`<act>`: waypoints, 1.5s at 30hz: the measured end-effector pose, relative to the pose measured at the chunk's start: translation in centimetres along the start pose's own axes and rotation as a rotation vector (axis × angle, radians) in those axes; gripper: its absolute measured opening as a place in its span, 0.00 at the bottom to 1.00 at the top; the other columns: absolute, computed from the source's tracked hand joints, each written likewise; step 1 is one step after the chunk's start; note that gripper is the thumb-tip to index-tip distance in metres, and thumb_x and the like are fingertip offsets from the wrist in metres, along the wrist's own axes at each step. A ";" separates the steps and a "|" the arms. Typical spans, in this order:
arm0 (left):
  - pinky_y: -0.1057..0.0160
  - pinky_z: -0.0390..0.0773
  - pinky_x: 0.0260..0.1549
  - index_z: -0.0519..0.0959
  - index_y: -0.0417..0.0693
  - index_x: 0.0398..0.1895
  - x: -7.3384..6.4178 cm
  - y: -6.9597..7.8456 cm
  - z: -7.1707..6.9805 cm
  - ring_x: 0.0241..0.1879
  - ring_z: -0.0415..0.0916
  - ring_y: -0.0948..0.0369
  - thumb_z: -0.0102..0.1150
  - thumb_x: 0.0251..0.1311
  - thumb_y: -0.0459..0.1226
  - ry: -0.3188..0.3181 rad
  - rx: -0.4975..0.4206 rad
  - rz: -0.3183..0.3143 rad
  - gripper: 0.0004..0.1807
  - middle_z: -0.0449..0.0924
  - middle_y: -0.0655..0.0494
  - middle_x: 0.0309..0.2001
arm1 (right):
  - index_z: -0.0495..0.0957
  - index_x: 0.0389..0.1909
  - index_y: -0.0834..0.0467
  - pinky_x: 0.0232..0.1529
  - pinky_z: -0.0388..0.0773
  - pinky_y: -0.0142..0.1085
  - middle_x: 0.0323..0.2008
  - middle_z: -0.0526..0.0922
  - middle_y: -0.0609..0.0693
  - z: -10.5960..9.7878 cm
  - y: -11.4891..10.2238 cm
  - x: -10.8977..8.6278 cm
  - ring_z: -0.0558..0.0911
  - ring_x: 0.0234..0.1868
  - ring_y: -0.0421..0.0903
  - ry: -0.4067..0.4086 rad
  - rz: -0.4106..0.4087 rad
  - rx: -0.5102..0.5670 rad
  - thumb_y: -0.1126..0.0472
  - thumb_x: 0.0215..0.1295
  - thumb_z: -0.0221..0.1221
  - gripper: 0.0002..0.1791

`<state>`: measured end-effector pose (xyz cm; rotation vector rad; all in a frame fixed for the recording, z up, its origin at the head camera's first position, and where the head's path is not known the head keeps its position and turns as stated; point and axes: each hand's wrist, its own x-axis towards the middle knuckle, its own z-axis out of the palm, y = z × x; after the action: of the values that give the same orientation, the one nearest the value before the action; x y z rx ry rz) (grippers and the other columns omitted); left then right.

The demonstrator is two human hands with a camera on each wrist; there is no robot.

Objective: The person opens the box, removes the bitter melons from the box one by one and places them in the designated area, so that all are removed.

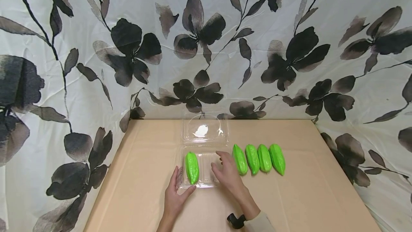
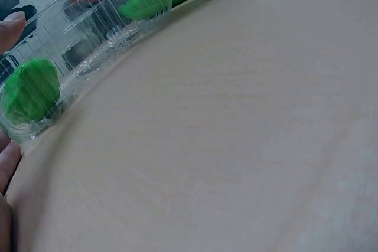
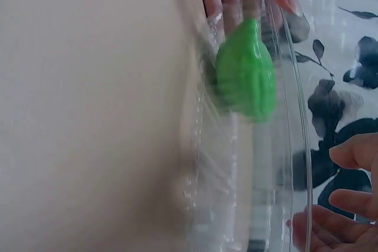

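Observation:
A clear plastic clamshell container (image 1: 206, 185) stands with its lid folded back, away from me. One green, ridged, pointed vegetable (image 1: 192, 168), shiny like a plastic model, lies lengthwise in the left part of its base. My left hand (image 1: 176, 197) holds the container's near left corner, thumb at the front rim and fingers along the left wall. Over the right side of the base hovers my right hand (image 1: 229, 173), fingers apart and slightly bent, holding nothing. In the right wrist view the vegetable (image 3: 248, 75) shows through the container wall, slightly blurred.
Several matching green vegetables (image 1: 264, 158) lie in a row right of the container, the nearest close behind my right hand. The tan tabletop (image 1: 309, 196) ends at the back against a hanging floral cloth (image 1: 244, 81). The clear lid (image 1: 206, 129) lies toward that back edge.

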<state>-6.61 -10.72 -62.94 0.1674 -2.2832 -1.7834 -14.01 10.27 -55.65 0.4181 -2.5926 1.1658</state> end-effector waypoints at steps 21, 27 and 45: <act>0.81 0.62 0.65 0.57 0.50 0.78 -0.1 0.3 -0.1 0.72 0.66 0.51 0.79 0.47 0.39 0.004 -0.011 -0.035 0.55 0.69 0.47 0.73 | 0.73 0.62 0.65 0.51 0.86 0.45 0.55 0.80 0.60 3.2 -1.8 -0.4 0.83 0.49 0.53 -0.186 0.062 -0.005 0.59 0.61 0.64 0.29; 0.82 0.62 0.65 0.58 0.50 0.78 -0.1 0.2 -0.1 0.71 0.66 0.49 0.80 0.47 0.41 0.006 -0.016 -0.016 0.55 0.69 0.46 0.72 | 0.71 0.64 0.65 0.55 0.85 0.48 0.58 0.79 0.62 3.8 -2.4 -0.1 0.83 0.52 0.55 -0.258 0.095 -0.008 0.55 0.62 0.64 0.32; 0.85 0.65 0.63 0.59 0.48 0.77 -0.2 0.4 0.0 0.70 0.68 0.54 0.81 0.45 0.37 0.016 -0.063 0.012 0.55 0.70 0.44 0.71 | 0.71 0.65 0.65 0.47 0.85 0.39 0.54 0.80 0.59 5.4 -3.2 0.6 0.80 0.45 0.46 -0.374 0.091 -0.044 0.51 0.63 0.64 0.34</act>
<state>-6.43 -10.58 -62.56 0.1555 -2.2095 -1.8378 -14.08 4.04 -56.74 0.5605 -2.9782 1.1493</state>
